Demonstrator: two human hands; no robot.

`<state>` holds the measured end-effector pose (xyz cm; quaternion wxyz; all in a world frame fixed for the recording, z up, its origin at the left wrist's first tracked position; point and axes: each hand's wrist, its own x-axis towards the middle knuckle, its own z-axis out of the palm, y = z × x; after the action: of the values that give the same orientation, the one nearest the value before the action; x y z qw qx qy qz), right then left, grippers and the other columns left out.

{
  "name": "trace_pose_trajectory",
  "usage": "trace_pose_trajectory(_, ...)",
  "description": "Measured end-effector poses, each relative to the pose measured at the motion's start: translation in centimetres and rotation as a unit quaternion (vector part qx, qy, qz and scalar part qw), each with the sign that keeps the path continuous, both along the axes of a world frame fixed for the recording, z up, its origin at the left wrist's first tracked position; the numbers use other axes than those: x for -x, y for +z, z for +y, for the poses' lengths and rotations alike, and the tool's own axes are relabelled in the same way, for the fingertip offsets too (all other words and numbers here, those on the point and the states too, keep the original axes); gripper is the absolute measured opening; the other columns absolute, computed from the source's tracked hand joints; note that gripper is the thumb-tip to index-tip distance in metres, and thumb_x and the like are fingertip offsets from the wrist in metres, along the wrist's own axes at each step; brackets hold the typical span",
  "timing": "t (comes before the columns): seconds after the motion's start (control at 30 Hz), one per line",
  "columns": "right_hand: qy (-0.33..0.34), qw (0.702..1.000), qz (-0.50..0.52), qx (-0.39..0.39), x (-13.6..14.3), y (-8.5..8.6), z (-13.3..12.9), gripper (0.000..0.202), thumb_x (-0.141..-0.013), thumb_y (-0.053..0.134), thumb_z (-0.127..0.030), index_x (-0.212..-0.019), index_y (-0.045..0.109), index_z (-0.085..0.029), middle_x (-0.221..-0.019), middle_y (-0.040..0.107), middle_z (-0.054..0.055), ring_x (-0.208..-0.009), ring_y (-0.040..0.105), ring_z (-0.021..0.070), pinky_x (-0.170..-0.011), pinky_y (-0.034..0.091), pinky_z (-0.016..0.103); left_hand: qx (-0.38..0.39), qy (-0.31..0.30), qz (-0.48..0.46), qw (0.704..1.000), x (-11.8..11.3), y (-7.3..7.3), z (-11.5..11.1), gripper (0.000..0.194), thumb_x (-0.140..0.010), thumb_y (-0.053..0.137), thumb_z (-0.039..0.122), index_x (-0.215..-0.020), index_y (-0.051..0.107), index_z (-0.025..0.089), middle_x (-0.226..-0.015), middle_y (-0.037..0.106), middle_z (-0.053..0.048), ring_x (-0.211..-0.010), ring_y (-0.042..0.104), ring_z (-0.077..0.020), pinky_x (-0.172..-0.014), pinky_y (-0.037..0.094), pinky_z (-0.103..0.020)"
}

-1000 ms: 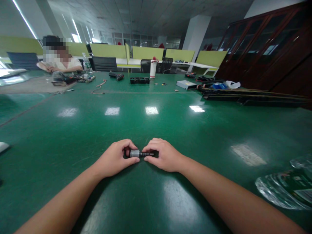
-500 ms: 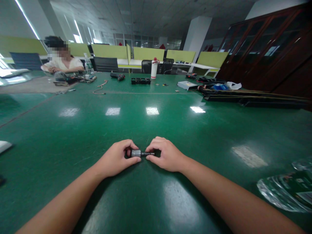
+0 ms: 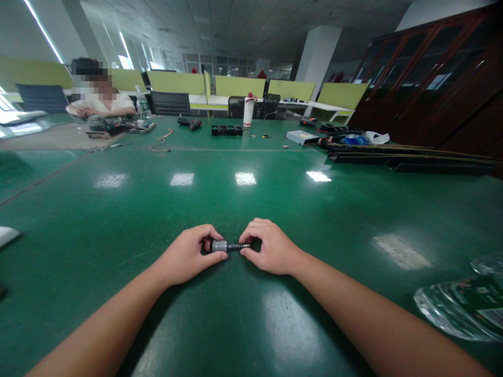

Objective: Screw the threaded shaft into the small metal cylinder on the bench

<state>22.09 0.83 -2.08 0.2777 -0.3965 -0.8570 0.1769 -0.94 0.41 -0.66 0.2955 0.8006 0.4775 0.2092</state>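
Observation:
My left hand [image 3: 196,254] is closed round a short grey metal cylinder [image 3: 219,246], thumb on the near side and fingers on the far side. Its left end is partly hidden in the palm. A thin dark shaft with ridges [image 3: 233,246] sticks out of the cylinder to the right, lying level. The thumb and fingertips of my right hand [image 3: 271,248] pinch around the shaft's far end, which shows inside the curl of the fingers. Both hands rest low over the green tabletop [image 3: 243,204].
At the right lies a clear plastic bottle [image 3: 459,309]. Farther back stand a white bottle with a red lid [image 3: 248,111], a black slotted part [image 3: 227,131], a silver box [image 3: 302,137] and long black rails [image 3: 393,157]. A person [image 3: 102,102] sits at the far left.
My right hand has shifted slightly right along the shaft, away from the cylinder, so more shaft shows between the hands. My left hand has stayed in place.

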Motion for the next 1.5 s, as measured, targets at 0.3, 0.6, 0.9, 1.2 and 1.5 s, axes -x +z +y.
trace_pose_trajectory(0.3,-0.014,1.000,-0.009,0.007,-0.1,0.0,0.1,0.006,-0.072,0.069,-0.016,-0.077,0.066,-0.019,-0.074,0.065,0.001,-0.076,0.055,0.0170,-0.076,0.041,0.032,0.002,-0.001,0.011,1.000,-0.1,0.2,0.0,0.023,-0.079,0.068,0.040,-0.089,0.065,0.019,-0.073,0.059,0.001,-0.067,0.054,-0.0158,-0.059,0.038,-0.025)
trace_pose_trajectory(0.6,-0.045,0.999,-0.021,0.009,-0.2,0.1,0.2,0.005,-0.072,0.067,-0.016,-0.076,0.066,-0.018,-0.073,0.065,0.001,-0.075,0.055,0.0171,-0.074,0.041,0.032,0.004,0.009,0.007,1.000,0.1,0.2,0.1,0.025,-0.081,0.068,0.041,-0.091,0.065,0.018,-0.072,0.058,0.002,-0.063,0.052,-0.0147,-0.057,0.038,-0.024)
trace_pose_trajectory(0.9,-0.106,0.994,-0.025,0.009,-0.8,-0.1,0.6,0.007,-0.069,0.065,-0.016,-0.075,0.066,-0.018,-0.072,0.064,0.001,-0.074,0.056,0.0170,-0.070,0.041,0.030,0.007,0.025,0.001,1.000,0.0,0.1,0.1,0.025,-0.081,0.068,0.041,-0.091,0.065,0.018,-0.072,0.059,0.002,-0.062,0.051,-0.0141,-0.056,0.038,-0.023)
trace_pose_trajectory(1.2,0.002,1.000,0.009,0.000,-0.4,-0.5,0.5,0.009,-0.076,0.072,-0.018,-0.085,0.071,-0.019,-0.080,0.069,0.002,-0.080,0.058,0.0165,-0.076,0.043,0.030,0.006,0.012,-0.002,1.000,0.1,-0.1,0.2,0.025,-0.079,0.070,0.038,-0.093,0.064,0.018,-0.070,0.057,0.003,-0.060,0.050,-0.0131,-0.054,0.037,-0.022)
trace_pose_trajectory(1.5,0.017,0.999,0.045,0.002,0.2,-0.8,-0.1,0.022,-0.075,0.077,-0.020,-0.096,0.069,-0.021,-0.083,0.070,0.001,-0.078,0.061,0.0148,-0.077,0.043,0.029,0.006,-0.028,-0.017,0.999,0.6,-0.2,0.3,0.025,-0.087,0.061,0.041,-0.096,0.064,0.017,-0.082,0.062,-0.001,-0.066,0.052,-0.0135,-0.060,0.041,-0.024)
